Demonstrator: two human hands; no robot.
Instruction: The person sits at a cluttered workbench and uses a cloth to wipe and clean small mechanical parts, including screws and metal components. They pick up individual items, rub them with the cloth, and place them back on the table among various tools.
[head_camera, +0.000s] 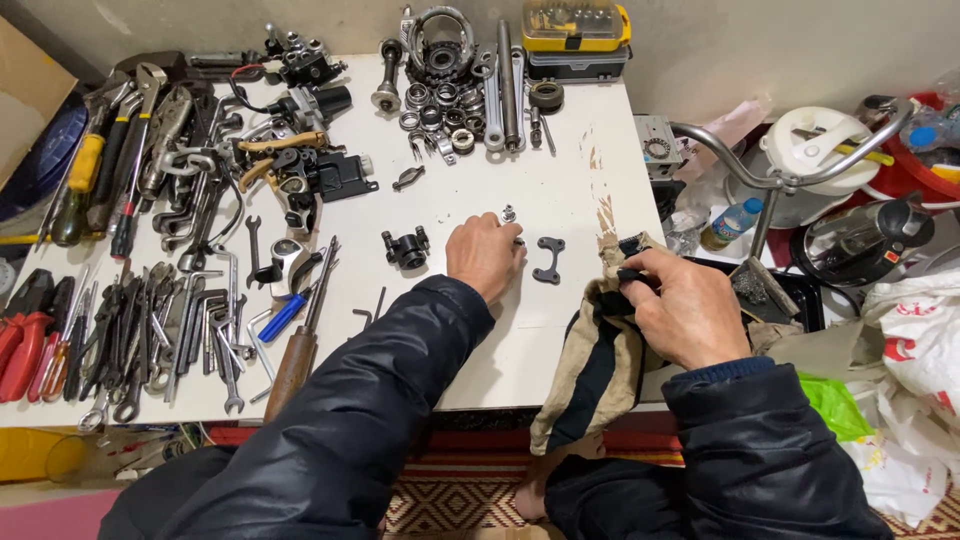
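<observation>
My left hand (483, 254) rests knuckles-up on the white table (570, 180), its fingertips closed around a small dark part at the right side of the hand. A small silver nut (508, 213) lies just above it. A flat black bracket (548, 259) lies right of the hand. A black clamp piece (406, 248) sits to its left. My right hand (686, 304) grips a dirty beige and black rag (592, 365) at the table's right edge, the rag hanging down over the front.
Wrenches, pliers and hex keys (190, 330) cover the table's left side. Bearings, a sprocket and shafts (450, 90) lie at the back beside a yellow bit case (576, 28). A bicycle handlebar (780, 175), kettle (865, 235) and bags crowd the right.
</observation>
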